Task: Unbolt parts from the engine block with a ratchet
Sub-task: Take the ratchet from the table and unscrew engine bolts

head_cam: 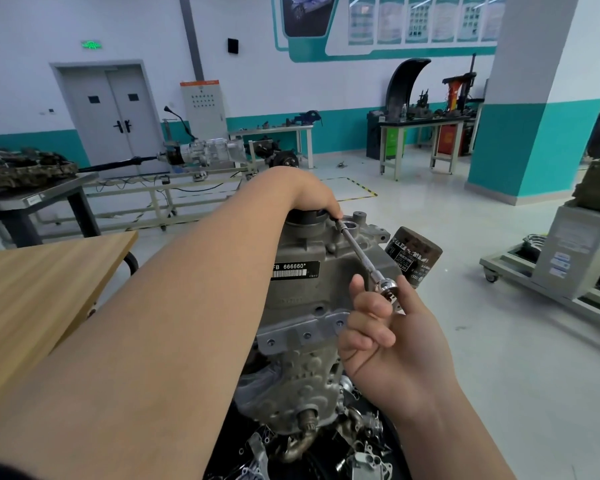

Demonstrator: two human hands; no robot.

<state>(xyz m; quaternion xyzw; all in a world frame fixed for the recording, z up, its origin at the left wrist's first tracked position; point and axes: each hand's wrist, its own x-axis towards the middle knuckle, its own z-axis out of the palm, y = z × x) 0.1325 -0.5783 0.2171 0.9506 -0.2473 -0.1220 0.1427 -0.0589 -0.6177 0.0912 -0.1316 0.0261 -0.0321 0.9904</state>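
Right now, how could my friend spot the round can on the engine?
Find the grey engine block in the middle. On its right, past the ratchet, a dark can sticks out. It alone is rusty-ended and round, with white print.

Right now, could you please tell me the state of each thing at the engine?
Extension bar: tilted, far end on the engine block.
Left-hand grip: fingertips holding the bar's far end.
Right-hand grip: curled round the ratchet head.
Oil filter: mounted, lying sideways.
Double door: closed.

"FB 666660*" on engine-block label (294,270)
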